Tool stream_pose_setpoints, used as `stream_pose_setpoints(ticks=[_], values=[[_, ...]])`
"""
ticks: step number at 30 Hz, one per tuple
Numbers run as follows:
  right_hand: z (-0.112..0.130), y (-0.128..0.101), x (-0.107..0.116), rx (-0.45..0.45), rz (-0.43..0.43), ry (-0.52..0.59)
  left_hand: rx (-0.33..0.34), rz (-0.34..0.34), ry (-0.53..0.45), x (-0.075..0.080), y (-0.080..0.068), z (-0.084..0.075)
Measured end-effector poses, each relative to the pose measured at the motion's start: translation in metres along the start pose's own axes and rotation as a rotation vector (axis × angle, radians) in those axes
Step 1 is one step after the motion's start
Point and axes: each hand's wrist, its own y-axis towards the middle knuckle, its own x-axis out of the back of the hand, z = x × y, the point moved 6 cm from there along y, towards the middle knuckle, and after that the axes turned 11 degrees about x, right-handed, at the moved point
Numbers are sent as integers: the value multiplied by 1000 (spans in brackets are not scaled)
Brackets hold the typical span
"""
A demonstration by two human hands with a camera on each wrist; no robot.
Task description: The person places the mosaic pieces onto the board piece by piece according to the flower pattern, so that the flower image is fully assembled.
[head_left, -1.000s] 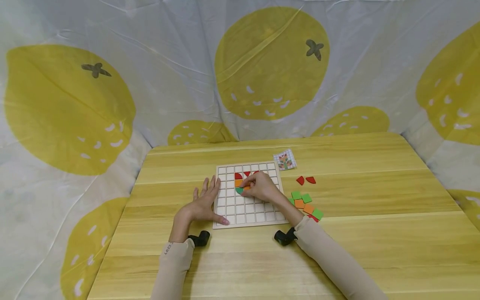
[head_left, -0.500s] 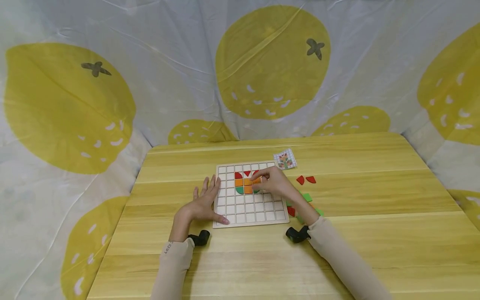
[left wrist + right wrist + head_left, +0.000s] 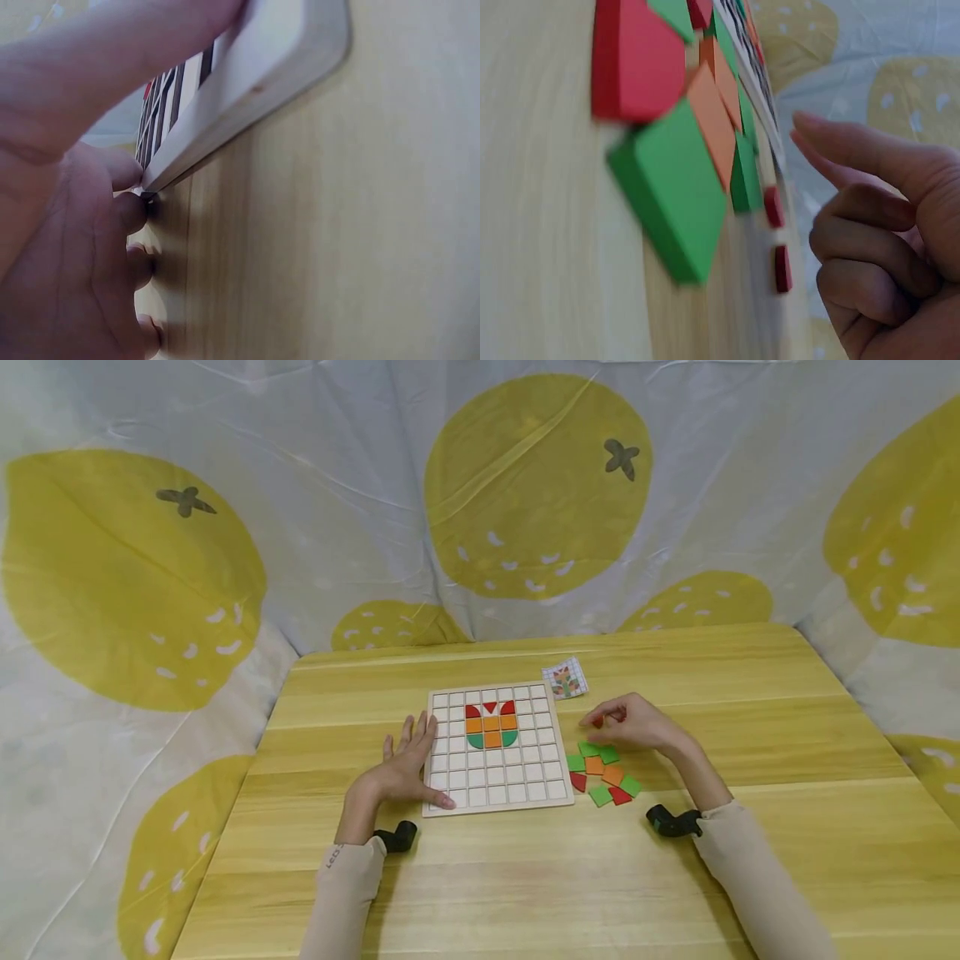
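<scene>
Red pieces (image 3: 609, 720) lie on worktop (image 3: 750, 827) right of grid board (image 3: 491, 747). Right hand (image 3: 633, 725) hovers over them, fingers loosely curled, holding nothing. Pinch one piece by edges. Left hand (image 3: 405, 764) flat, steadying board edge.

The right hand (image 3: 630, 725) is off the grid board (image 3: 491, 748) and now sits to the right of it over the tabletop (image 3: 750, 827), fingers curled at the two loose red pieces (image 3: 597, 722). The board's tile pattern (image 3: 491, 724) now lies uncovered, with a third orange square and a second green piece filling its right column.
</scene>
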Motion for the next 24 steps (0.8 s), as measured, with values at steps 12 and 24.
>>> stream_pose_setpoints(ticks=[12,24], values=[[-16,-6,-2,-17,83,49,-3,-1,6,0,0,0],[-12,-8,7,-63,-59,4,4,-16,-23,0,2,0]])
